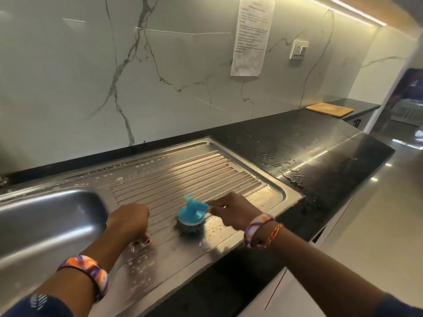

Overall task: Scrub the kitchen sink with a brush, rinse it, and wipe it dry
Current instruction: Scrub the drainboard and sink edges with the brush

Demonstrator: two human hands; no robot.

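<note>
You have two hands in view, the left hand [128, 221] and the right hand [235, 211], and one blue brush [191, 215] on one steel sink [68, 225]. Your wrists carry two patterned wristbands [88, 272], one each. Beyond them you see one wooden board [329, 109], one paper notice [251, 35] and one wall socket [298, 49].

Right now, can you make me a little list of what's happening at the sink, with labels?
Right hand: holding the blue brush by its handle
Brush: head pressed on the ribbed drainboard, near its front edge
Left hand: closed, resting on the drainboard beside the sink bowl
Drainboard: wet, with soapy bubbles
Black countertop: water drops near the sink's corner
Far end: wooden cutting board
Wall: paper notice, switch plate
</note>
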